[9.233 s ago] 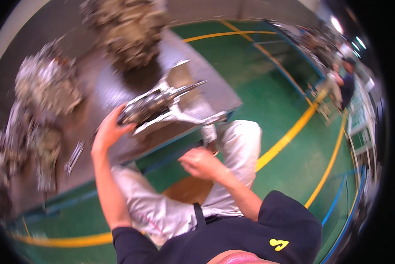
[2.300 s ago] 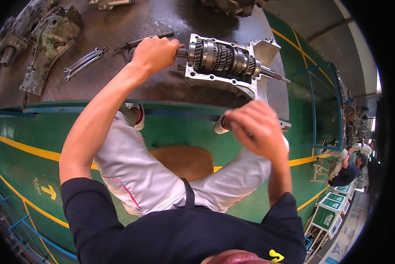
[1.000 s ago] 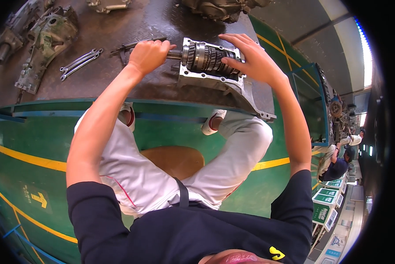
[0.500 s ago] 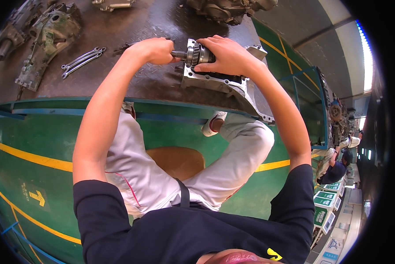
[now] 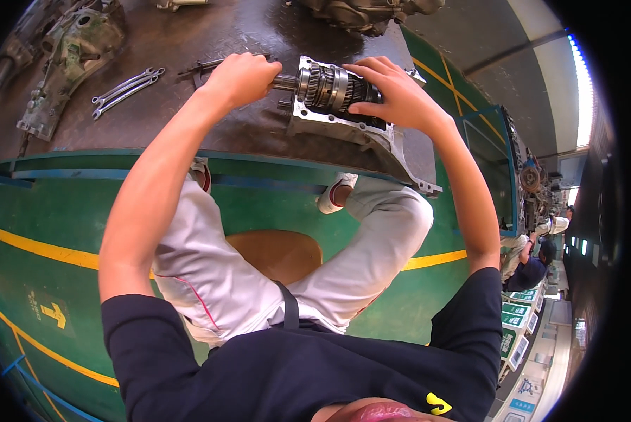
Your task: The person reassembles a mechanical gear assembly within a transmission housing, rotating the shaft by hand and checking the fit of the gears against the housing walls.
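A gear shaft (image 5: 320, 86) with several toothed gears and steel rings lies in an open metal gearbox housing (image 5: 307, 121) at the table's front edge. My left hand (image 5: 244, 79) is closed round the shaft's thin splined end, which sticks out left of the housing. Over the right end of the gears curves my right hand (image 5: 400, 95), thumb on the near side and fingers on the far side. It covers that end of the shaft. Beside the left hand, a thin dark metal tool or rod (image 5: 206, 65) lies partly hidden.
Two wrenches (image 5: 127, 92) rest on the metal table (image 5: 182, 126) to the left. Beyond them sits a greasy casting (image 5: 69, 67). Another gearbox part (image 5: 361, 14) stands at the far edge. To the far right another person (image 5: 530, 271) sits.
My right hand has slid rightward along the gear shaft, so more gears and rings show. The left hand stays at the shaft's end.
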{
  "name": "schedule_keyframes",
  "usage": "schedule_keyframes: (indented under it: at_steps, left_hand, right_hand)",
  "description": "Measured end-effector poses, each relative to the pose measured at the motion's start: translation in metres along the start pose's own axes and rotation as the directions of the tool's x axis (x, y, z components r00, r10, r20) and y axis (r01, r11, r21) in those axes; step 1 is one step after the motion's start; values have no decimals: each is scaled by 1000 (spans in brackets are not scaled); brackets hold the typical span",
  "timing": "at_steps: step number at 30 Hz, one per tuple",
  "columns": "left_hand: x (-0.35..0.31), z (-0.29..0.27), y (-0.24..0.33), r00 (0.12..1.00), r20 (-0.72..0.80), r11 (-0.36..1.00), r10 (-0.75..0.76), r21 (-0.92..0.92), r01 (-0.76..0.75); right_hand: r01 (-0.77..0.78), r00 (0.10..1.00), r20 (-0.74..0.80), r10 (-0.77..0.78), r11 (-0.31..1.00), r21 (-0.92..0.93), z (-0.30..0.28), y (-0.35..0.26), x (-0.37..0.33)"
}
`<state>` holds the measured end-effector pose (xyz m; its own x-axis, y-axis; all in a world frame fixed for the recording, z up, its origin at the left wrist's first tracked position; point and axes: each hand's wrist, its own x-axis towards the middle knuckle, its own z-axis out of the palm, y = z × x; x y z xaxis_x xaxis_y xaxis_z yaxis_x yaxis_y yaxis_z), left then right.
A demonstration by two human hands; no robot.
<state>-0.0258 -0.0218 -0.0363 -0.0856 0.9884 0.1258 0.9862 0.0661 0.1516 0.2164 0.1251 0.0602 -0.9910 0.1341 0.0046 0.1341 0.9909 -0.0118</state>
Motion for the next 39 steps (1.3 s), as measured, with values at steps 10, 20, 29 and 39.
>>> schedule_keyframes:
  at_steps: [10,20,29,39]
  left_hand:
    - [-13,45,0,787,-511,892,346,440,-107]
    - [-16,29,9,889,-397,965,228,213,-152]
    - [-8,-19,47,841,-497,902,214,-229,-366]
    - [5,-15,64,922,-320,883,218,-337,-326]
  right_hand:
    - [-77,985,-154,79,997,15,7,2,-32]
    - [-29,997,-73,24,997,-71,3,15,-35]
    - [-123,981,-127,147,977,175,10,18,-45]
    - [-254,961,25,275,843,474,4,67,-101]
